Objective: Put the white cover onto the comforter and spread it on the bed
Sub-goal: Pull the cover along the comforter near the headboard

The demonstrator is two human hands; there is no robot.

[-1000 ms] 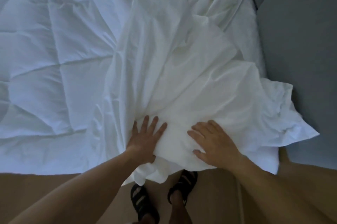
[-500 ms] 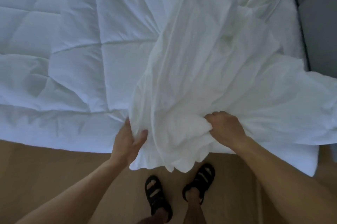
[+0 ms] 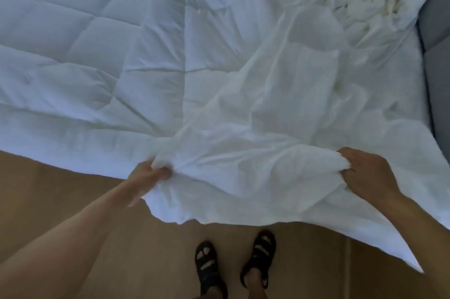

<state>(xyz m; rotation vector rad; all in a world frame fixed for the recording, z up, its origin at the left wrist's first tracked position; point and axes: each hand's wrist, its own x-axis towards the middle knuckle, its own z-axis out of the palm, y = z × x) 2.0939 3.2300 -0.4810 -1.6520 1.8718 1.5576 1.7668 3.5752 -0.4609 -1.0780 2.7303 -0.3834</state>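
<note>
On comforter [image 3: 73, 43], white cover [image 3: 255, 165] stretched between left grip [image 3: 152, 172] and right grip [image 3: 365, 172]

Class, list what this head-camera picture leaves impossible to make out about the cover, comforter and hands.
- Head view, left hand: fingertips buried in the folds of the white cover.
- Head view, right hand: fingertips curled under the bunched cover edge.
- Head view, comforter: left edge cut off by the frame, right part under the white cover.
- Head view: the cover's opening, lost in blurred crumples.

The scene is viewed from a single head-worn camera, aimed forward and steeply down. The near edge of the bed [image 3: 411, 75] is framed closely from above.
</note>
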